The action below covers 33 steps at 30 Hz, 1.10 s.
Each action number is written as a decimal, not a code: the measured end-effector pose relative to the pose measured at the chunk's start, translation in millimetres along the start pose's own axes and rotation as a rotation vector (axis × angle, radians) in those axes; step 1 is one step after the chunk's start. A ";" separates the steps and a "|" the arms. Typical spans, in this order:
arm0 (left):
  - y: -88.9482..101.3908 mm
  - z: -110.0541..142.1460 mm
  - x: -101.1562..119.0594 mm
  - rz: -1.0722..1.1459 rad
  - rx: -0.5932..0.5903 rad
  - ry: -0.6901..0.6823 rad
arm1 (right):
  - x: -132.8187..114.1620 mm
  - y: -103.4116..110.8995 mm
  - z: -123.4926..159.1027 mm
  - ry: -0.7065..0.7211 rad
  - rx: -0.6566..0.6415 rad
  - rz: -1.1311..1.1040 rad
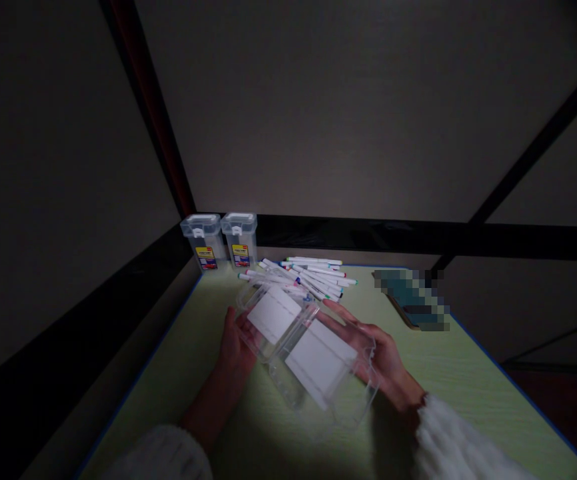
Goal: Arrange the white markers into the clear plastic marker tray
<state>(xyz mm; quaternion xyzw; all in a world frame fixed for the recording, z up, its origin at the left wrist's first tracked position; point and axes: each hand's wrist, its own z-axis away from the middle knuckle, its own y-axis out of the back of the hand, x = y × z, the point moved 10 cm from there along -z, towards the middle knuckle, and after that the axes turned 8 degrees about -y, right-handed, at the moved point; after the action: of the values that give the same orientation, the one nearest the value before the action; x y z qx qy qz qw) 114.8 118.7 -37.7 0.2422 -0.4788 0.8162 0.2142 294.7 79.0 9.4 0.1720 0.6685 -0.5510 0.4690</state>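
Observation:
A clear plastic hinged case [296, 332] lies opened out between my hands, tilted above the table. Each of its halves has a white rectangular panel, one on the left [274, 313] and a larger-looking one on the right [322, 360]. My left hand [238, 340] grips the left half from its outer side, the fingers partly hidden behind the plastic. The right half rests in my right hand [381, 357], with fingers reaching along its far edge and behind it. Just beyond the case is a loose pile of white markers [313, 275] with coloured ends.
Two translucent lidded boxes [239, 240] with yellow labels stand at the back left corner. A phone-like flat object [411, 300], blurred by pixels, lies on the right. The pale green table [183, 353] has blue edges and meets a wall behind.

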 end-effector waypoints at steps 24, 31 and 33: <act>-8.5 3.5 -25.6 -0.276 -0.165 0.222 | 24.4 -4.6 -0.8 -0.145 -0.145 0.037; -11.7 10.4 -36.1 -0.339 -0.243 0.302 | 31.5 -7.5 2.0 -0.217 -0.143 0.061; -12.5 11.9 -38.0 -0.358 -0.258 0.314 | 32.4 -8.2 2.5 -0.231 -0.139 0.044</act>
<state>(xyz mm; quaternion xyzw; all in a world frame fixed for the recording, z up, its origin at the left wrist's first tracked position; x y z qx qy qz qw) 154.4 109.3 -47.0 0.1642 -0.4895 0.7251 0.4556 273.4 64.7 -12.2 0.0892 0.6424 -0.5092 0.5657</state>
